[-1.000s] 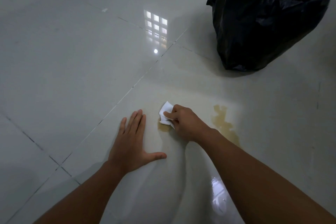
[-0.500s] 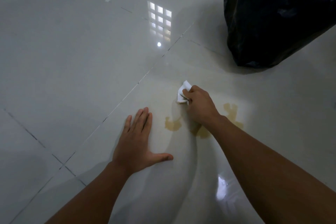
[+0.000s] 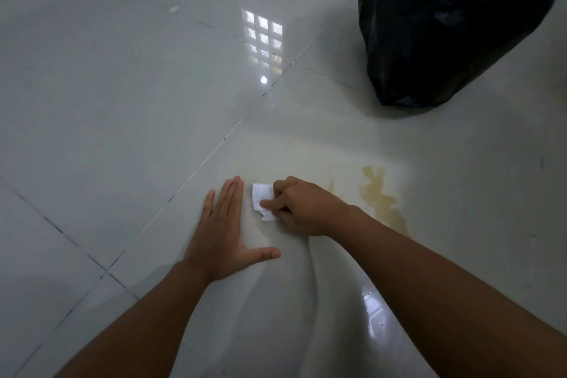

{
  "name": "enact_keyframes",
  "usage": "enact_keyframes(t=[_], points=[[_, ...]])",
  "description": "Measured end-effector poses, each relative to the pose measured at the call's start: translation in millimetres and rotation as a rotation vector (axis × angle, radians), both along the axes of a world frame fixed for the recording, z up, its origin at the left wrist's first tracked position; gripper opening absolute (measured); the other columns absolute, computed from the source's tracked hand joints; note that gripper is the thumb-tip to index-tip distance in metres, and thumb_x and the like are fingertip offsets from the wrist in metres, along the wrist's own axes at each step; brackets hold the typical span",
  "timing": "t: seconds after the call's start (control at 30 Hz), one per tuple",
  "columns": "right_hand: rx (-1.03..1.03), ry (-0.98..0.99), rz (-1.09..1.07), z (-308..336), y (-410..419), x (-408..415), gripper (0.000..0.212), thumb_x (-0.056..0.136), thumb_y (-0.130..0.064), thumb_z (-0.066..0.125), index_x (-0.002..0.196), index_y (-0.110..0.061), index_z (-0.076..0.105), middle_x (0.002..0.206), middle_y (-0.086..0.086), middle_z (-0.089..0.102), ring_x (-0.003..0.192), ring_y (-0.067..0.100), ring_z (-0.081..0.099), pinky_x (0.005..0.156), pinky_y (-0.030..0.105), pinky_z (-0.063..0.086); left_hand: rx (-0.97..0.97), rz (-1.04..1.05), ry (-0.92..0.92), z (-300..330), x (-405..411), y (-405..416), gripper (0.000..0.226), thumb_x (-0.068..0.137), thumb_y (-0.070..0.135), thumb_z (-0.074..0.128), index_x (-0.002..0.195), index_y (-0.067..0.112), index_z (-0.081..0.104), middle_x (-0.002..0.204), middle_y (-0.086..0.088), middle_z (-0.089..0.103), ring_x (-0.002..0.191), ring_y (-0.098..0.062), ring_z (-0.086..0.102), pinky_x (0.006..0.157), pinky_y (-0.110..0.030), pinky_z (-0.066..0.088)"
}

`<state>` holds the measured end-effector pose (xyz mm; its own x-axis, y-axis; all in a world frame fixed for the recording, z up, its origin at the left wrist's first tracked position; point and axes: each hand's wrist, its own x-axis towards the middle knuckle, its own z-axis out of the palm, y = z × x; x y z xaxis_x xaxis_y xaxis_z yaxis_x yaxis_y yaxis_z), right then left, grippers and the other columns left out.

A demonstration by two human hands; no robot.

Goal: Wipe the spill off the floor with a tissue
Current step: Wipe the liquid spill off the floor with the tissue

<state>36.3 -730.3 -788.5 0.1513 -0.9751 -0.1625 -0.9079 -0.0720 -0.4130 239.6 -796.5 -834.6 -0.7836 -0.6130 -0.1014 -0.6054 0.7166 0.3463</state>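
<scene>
Right hand (image 3: 302, 207) dragged crumpled tissue (image 3: 263, 201) leftward.

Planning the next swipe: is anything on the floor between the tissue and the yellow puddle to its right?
Nothing on the floor itself. Only the right hand gripping the tissue lies between it and the spill.

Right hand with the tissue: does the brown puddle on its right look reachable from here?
Probably yes. The right hand grips the tissue on the floor, and the brown spill lies just beyond its wrist on bare tile. Nothing sits between them; the black bag stands well behind.
</scene>
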Motion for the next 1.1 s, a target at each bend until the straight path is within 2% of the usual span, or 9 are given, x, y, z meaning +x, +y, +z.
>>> enact_keyframes(t=[0.13,0.27,0.33,0.43,0.63,0.73,0.83,1.0,1.1], points=[[0.055,-0.017,-0.005,-3.7,9.3,-0.4,0.035,0.095,-0.012,0.053,0.125,-0.022,0.067,0.102,0.013,0.058,0.099,0.030,0.052,0.073,0.031,0.036,-0.006,0.014,0.012,-1.5,1.0,-0.6,0.137,0.064,0.100,0.033,0.157,0.003,0.009,0.168,-0.011,-0.001,0.156,-0.022,-0.006,0.126,-0.047,0.004],[0.081,-0.018,-0.207,-9.5,7.6,10.6,0.037,0.095,-0.005,0.048,0.132,-0.011,0.054,0.115,0.016,0.053,0.102,0.033,0.053,0.083,0.040,0.047,-0.002,0.024,0.027,-0.6,7.8,-5.8,0.134,0.066,0.099,0.031,0.156,0.001,0.015,0.168,-0.012,0.005,0.156,-0.023,-0.001,0.126,-0.041,0.007],[0.043,-0.006,-0.284,-14.9,0.7,12.2,0.036,0.094,-0.006,0.048,0.130,-0.007,0.051,0.108,0.015,0.052,0.098,0.033,0.055,0.075,0.037,0.044,-0.015,0.024,0.016,-1.2,12.2,-7.1,0.136,0.065,0.099,0.033,0.157,0.001,0.012,0.168,-0.011,0.003,0.156,-0.022,-0.001,0.126,-0.040,0.008],[0.022,0.016,-0.321,-20.4,-11.8,8.8,0.027,0.091,-0.007,0.049,0.118,-0.006,0.054,0.091,0.007,0.041,0.087,0.029,0.052,0.066,0.030,0.031,-0.044,0.028,0.001,-2.9,12.7,-4.1,0.136,0.065,0.098,0.035,0.157,0.002,0.010,0.168,-0.011,0.003,0.156,-0.022,-0.002,0.126,-0.039,0.007],[0.008,-0.021,-0.294,-18.0,-28.0,11.0,0.022,0.077,0.000,0.044,0.084,-0.020,0.045,0.091,0.006,0.054,0.081,0.027,0.054,0.066,0.040,0.052,-0.051,0.018,-0.002,-5.6,13.5,-5.2,0.137,0.065,0.100,0.035,0.157,0.002,0.008,0.168,-0.011,0.002,0.156,-0.022,-0.001,0.127,-0.041,0.008],[0.026,0.030,-0.235,-15.2,-30.4,14.0,0.029,0.073,0.000,0.046,0.093,-0.020,0.051,0.094,0.005,0.053,0.083,0.027,0.053,0.067,0.040,0.052,-0.052,0.011,-0.002,-5.1,14.3,-5.2,0.138,0.064,0.100,0.034,0.157,0.002,0.008,0.168,-0.011,0.002,0.156,-0.022,0.000,0.127,-0.042,0.008],[0.034,0.071,-0.226,-15.8,-28.4,21.0,0.046,0.086,0.000,0.048,0.128,-0.017,0.054,0.110,0.012,0.050,0.098,0.030,0.050,0.080,0.041,0.047,-0.037,0.017,-0.007,-3.4,13.8,-5.1,0.139,0.063,0.101,0.030,0.158,0.003,0.005,0.169,-0.010,-0.001,0.156,-0.020,-0.003,0.127,-0.041,0.007],[-0.092,0.069,-0.086,-17.7,-9.7,23.2,0.030,0.083,0.001,0.060,0.108,-0.015,0.067,0.081,0.002,0.038,0.074,0.021,0.039,0.055,0.027,0.023,-0.009,0.015,0.038,-3.5,14.7,-5.9,0.131,0.069,0.098,0.032,0.158,0.004,0.009,0.169,-0.010,0.004,0.156,-0.020,0.001,0.126,-0.043,0.013],[-0.115,0.021,-0.073,-17.5,6.0,21.8,0.032,0.083,-0.001,0.065,0.111,-0.016,0.071,0.078,0.007,0.047,0.071,0.021,0.038,0.056,0.030,0.027,-0.029,0.008,0.035,-3.7,14.6,-5.1,0.130,0.070,0.098,0.028,0.157,0.002,0.013,0.168,-0.012,0.005,0.156,-0.022,0.002,0.126,-0.043,0.013]])
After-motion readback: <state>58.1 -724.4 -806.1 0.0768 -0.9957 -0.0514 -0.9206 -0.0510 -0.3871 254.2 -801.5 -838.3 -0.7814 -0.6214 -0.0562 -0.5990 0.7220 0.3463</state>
